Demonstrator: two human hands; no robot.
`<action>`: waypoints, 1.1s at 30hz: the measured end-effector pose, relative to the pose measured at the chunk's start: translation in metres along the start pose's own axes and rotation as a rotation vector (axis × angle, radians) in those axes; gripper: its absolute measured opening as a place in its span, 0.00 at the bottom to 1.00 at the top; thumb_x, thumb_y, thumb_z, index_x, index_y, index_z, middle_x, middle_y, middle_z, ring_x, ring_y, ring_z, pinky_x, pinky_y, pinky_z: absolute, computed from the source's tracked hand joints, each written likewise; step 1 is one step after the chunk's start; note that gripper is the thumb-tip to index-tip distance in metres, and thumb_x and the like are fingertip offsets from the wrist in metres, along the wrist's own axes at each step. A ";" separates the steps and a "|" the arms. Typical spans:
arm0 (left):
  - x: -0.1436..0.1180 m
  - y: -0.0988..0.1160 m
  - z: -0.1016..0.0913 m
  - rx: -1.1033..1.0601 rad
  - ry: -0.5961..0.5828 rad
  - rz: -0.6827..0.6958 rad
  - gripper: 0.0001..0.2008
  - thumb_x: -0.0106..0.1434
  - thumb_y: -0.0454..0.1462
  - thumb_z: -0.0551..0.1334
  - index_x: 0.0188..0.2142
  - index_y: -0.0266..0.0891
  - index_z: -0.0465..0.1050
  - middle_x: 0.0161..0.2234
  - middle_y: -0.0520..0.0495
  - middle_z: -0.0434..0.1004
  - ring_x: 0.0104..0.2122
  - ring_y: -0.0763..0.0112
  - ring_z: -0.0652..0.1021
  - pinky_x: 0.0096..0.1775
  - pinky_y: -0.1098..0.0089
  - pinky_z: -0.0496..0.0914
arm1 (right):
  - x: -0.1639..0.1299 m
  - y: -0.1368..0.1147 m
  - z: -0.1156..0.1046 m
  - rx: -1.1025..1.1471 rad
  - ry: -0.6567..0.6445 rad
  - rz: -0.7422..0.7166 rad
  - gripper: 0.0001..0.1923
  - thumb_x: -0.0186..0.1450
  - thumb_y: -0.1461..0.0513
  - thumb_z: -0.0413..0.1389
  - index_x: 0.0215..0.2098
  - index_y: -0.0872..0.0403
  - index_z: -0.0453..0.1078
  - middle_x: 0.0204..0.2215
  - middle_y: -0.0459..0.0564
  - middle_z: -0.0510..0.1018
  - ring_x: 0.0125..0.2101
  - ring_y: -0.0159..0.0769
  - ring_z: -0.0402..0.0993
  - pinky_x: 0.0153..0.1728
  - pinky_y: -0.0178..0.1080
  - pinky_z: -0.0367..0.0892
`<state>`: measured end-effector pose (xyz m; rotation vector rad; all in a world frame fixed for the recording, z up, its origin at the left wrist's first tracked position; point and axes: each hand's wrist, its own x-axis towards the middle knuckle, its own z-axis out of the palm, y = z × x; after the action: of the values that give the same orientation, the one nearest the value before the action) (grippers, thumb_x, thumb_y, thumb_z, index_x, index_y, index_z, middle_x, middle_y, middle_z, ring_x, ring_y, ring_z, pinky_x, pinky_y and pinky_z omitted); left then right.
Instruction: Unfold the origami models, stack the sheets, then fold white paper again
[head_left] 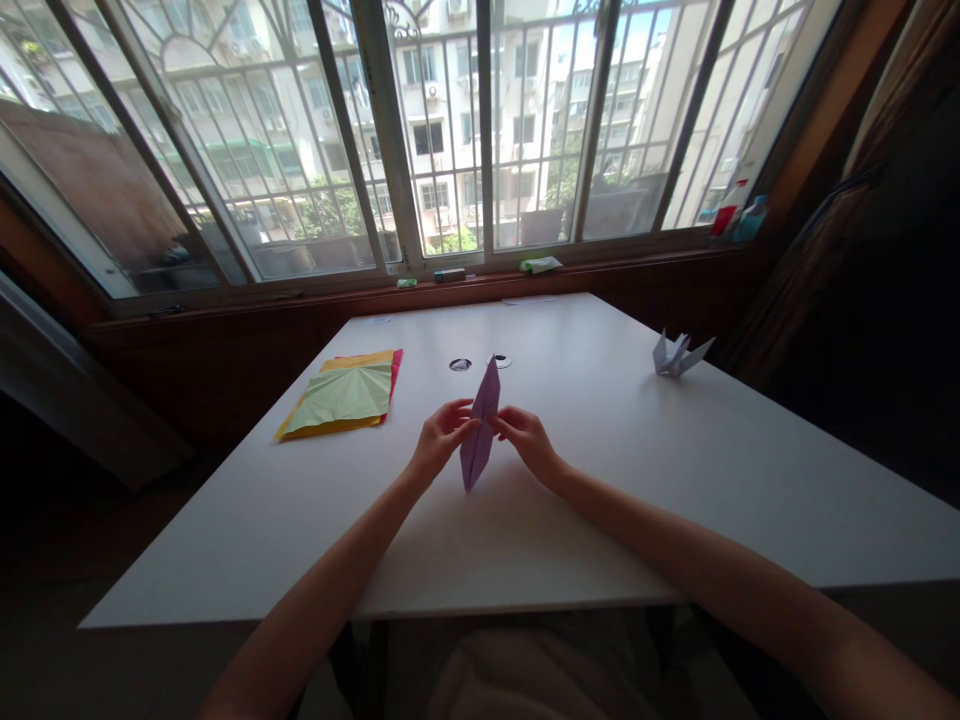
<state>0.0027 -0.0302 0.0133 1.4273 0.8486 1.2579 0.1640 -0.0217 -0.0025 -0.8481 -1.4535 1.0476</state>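
Two bare arms are stretched out from the near edge over a white table [675, 480]. Between the two hands a purple folded paper [480, 428] is held up above the table top, near the middle of it. The paper is long and thin, with a sharp tip at the far end and another sharp tip at the near end, and it is tilted a little to the right at the top. The left hand [439, 440] is pressed on the left side of the paper, with thumb and fingertips pinched together on its edge. The right hand [529, 440] is pinched on the right side in the same way. Both hands are closed on the paper and are close to each other.

Farther back on the left, a stack of colored sheets [343, 395] is laid flat on the table; a pale green sheet is seen on top, with yellow and pink sheets under it. Two small round holes [460, 365] are seen in the table just past the paper's far tip. Far on the right, a folded paper bird [677, 355] is set on the table, well apart from the hands. Behind the table a wide window [450, 130] with bars is seen, with buildings outside.
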 end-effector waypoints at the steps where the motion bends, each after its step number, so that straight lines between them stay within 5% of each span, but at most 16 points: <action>1: 0.000 0.000 0.000 -0.007 -0.017 0.001 0.23 0.49 0.37 0.67 0.46 0.36 0.67 0.39 0.43 0.75 0.38 0.64 0.76 0.39 0.65 0.71 | 0.000 0.001 0.000 -0.003 0.009 -0.002 0.13 0.54 0.53 0.58 0.24 0.55 0.69 0.21 0.45 0.72 0.24 0.30 0.67 0.26 0.35 0.63; 14: -0.002 -0.006 -0.001 0.184 0.010 0.142 0.28 0.50 0.33 0.64 0.51 0.39 0.62 0.41 0.43 0.74 0.36 0.67 0.77 0.38 0.66 0.73 | 0.000 -0.004 0.003 -0.010 0.042 0.031 0.12 0.52 0.55 0.60 0.25 0.56 0.71 0.21 0.46 0.72 0.23 0.30 0.65 0.25 0.35 0.61; 27: -0.003 -0.001 -0.004 0.286 0.140 0.168 0.14 0.58 0.38 0.56 0.41 0.35 0.74 0.39 0.44 0.77 0.40 0.63 0.74 0.41 0.67 0.66 | 0.000 -0.003 0.005 0.054 -0.020 0.048 0.14 0.52 0.53 0.59 0.28 0.56 0.73 0.20 0.46 0.73 0.23 0.30 0.66 0.26 0.36 0.61; 33: -0.001 -0.004 -0.003 0.247 0.107 0.060 0.14 0.57 0.43 0.57 0.32 0.33 0.75 0.26 0.48 0.76 0.27 0.69 0.73 0.30 0.71 0.65 | 0.000 0.000 0.004 0.050 -0.014 0.064 0.15 0.51 0.52 0.59 0.27 0.56 0.72 0.20 0.45 0.73 0.22 0.30 0.66 0.25 0.36 0.61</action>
<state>-0.0005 -0.0295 0.0087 1.6013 1.0703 1.3185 0.1597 -0.0218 -0.0028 -0.8578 -1.4144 1.1347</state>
